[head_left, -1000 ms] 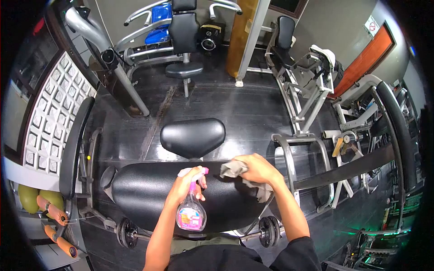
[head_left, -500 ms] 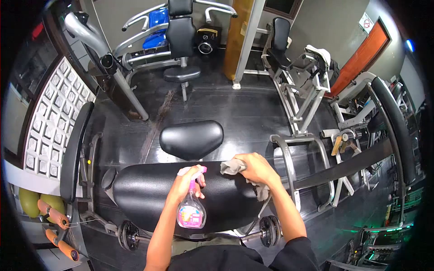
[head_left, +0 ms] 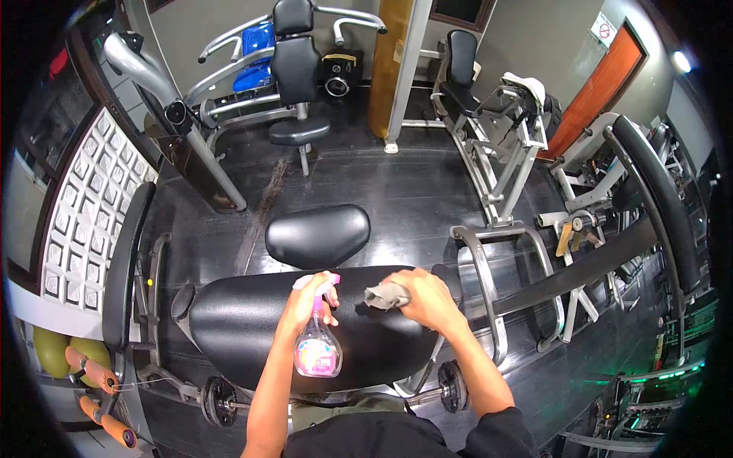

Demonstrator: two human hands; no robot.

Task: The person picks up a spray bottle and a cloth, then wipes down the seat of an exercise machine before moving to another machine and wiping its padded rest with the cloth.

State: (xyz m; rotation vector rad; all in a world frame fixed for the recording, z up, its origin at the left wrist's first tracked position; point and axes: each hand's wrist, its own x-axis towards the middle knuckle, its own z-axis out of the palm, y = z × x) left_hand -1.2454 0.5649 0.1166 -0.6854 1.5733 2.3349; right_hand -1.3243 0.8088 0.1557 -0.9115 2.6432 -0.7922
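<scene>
Wiping seems the step in hand: the right hand [head_left: 429,300] clutches a bunched cloth [head_left: 387,296] over the pad [head_left: 244,320], its back up, forearm angled inward. A further stroke calls for even pressure, clear of the bottle [head_left: 318,353], which the left hand [head_left: 305,301] grips by its neck above the pad.

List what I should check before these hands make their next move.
1. Left hand grips the clear plastic spray bottle with pink neck: ok.
2. Right hand holds the crumpled grey cloth: ok.
3. Wide black padded bench lies beneath both hands: ok.
4. Pink spray nozzle points away from the right hand's side: not ok.
5. Padding is dry: cannot tell.
6. Cloth is clean: cannot tell.
</scene>
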